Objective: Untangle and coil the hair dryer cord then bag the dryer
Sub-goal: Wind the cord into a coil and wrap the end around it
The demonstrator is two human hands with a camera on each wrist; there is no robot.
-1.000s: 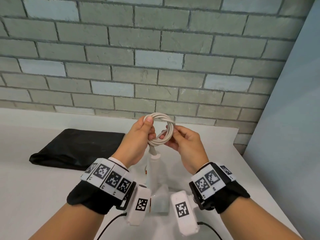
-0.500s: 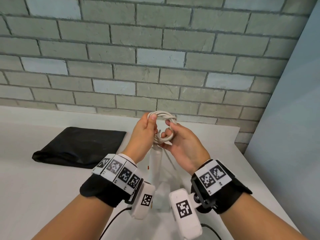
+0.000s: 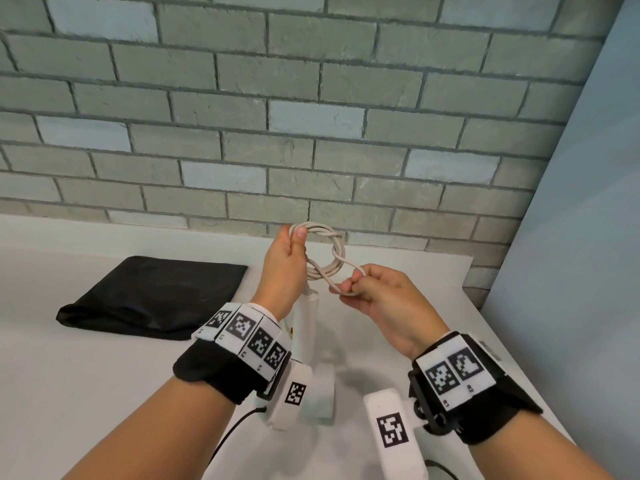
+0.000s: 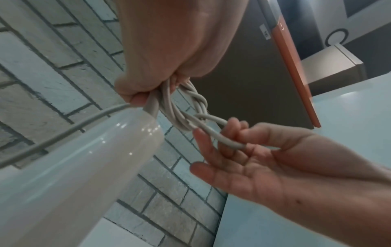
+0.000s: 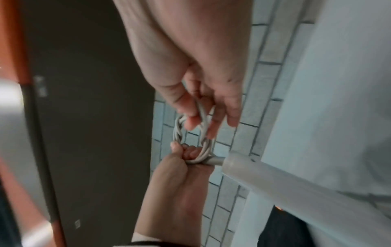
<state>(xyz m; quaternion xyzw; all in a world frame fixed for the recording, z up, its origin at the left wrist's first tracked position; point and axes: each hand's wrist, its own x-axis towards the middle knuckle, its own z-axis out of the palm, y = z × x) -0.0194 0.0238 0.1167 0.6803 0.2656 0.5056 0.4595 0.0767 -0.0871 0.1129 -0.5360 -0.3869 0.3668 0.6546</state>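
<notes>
A white hair dryer (image 3: 308, 327) hangs handle-up below my hands, its cord (image 3: 332, 258) wound into a small coil above the handle (image 4: 84, 158). My left hand (image 3: 287, 261) grips the coil at its top left, thumb on the strands. My right hand (image 3: 367, 289) pinches a loop of the cord pulled out to the lower right of the coil. The cord strands (image 4: 190, 107) twist around each other in the left wrist view, and the coil (image 5: 190, 135) shows between both hands in the right wrist view. A black bag (image 3: 152, 296) lies flat on the white counter, left of my hands.
The white counter (image 3: 69, 393) runs to a grey brick wall (image 3: 311, 116) behind. A pale blue panel (image 3: 571, 237) stands at the right, close to the counter's right edge. Black cables from the wrist cameras trail below my forearms.
My right hand has drawn a loop of cord out of the coil toward the lower right, away from the left hand. The left hand keeps its grip on the coil.
</notes>
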